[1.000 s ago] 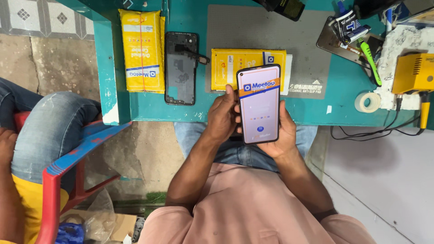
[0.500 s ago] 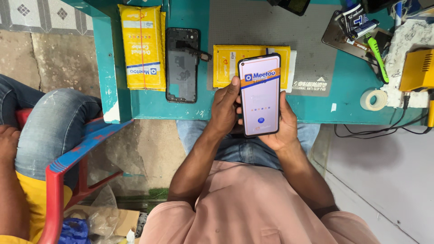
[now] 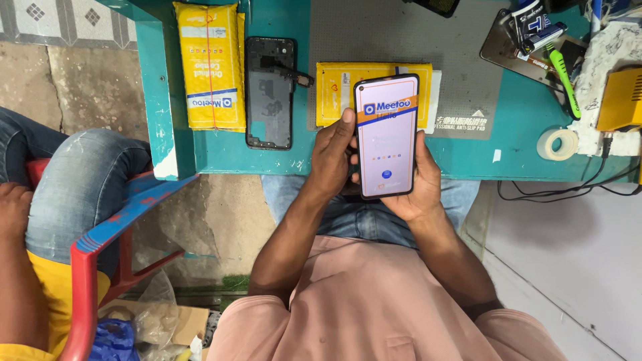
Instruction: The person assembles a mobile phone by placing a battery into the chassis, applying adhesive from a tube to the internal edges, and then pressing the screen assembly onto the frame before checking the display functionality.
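Over the near edge of the teal workbench (image 3: pixel 521 157), seen from the head camera, one smartphone (image 3: pixel 386 136) with a lit screen is held upright in both hands, its top half above the bench and its lower half past the edge above the person's lap; open room lies below the edge, while the bench beyond is crowded. Left hand (image 3: pixel 332 157) wraps the phone's left side with the thumb tip near the top left corner, the wrist bent up from a forearm that rises from the lower middle. Right hand (image 3: pixel 420 184) cups the phone's bottom and right edge from beneath, fingers closed around it. Counted on the bench: two yellow packets, one long yellow packet (image 3: pixel 208 63) near the left edge and one flat yellow packet (image 3: pixel 334 100) partly behind the phone; one bare phone frame (image 3: pixel 269 91) between them; one grey mat (image 3: pixel 435 47); one tape roll (image 3: pixel 558 144) near the right. A seated person's denim knee (image 3: pixel 80 180) and a red and blue chair (image 3: pixel 100 234) stand left of the bench corner
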